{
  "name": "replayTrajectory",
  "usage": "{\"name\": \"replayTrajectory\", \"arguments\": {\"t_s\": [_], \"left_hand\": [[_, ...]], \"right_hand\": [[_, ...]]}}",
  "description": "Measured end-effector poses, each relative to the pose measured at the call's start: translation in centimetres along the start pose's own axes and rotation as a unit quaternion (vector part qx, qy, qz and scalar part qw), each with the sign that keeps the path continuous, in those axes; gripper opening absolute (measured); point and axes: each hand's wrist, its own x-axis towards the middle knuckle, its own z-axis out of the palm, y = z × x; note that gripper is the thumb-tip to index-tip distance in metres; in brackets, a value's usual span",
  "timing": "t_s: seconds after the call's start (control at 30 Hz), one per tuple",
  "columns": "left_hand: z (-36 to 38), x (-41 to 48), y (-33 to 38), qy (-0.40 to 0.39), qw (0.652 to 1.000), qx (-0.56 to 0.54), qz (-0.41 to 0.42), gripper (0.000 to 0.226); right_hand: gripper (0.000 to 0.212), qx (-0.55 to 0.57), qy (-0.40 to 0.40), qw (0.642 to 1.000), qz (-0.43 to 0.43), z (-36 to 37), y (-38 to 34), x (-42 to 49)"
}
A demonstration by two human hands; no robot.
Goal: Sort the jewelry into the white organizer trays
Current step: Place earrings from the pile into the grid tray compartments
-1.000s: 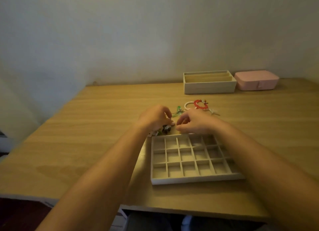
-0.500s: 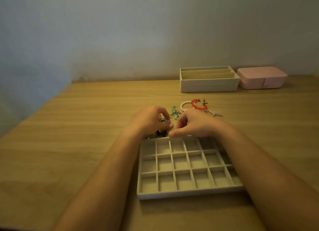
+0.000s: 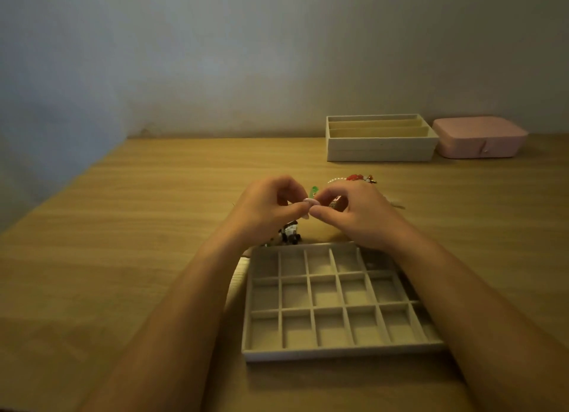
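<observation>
Jewelry in a loose cluster on the pale wooden tabletop, just beyond the white multi-compartment grid tray: a green translucent piece, a red bead bracelet, a black-and-white charm near the tray's far left corner; the compartments I can see look unfilled; the left hand and right hand hover above the cluster, fingertips meeting; the right's curled fingers hold a small brown-and-red patterned piece; whether the left pinches anything I cannot tell. I judge the step to be separating one item; to do it well I would free it fully from the tangle, lift it straight, then lower it into one compartment; snagged neighbours could drag along. A white long-slotted tray and a pink closed case stand by the wall.
</observation>
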Motion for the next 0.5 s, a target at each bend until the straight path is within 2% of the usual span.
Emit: {"name": "replayTrajectory", "arguments": {"t_s": [0.2,0.33,0.5], "left_hand": [[-0.6,-1.4,0.7,-0.016,0.987,-0.147,-0.055,0.010],[-0.6,-1.5,0.7,-0.006,0.941,-0.318,-0.117,0.013],[-0.5,-1.3,0.2,0.022,0.896,-0.421,-0.139,0.027]], "right_hand": [[0.018,0.120,0.005,0.992,0.023,-0.3,-0.1,-0.6],[0.017,0.157,0.024,0.987,0.031,-0.5,-0.2,-0.8],[0.016,0.180,0.004,0.981,0.065,-0.5,-0.4,-0.8]]}}
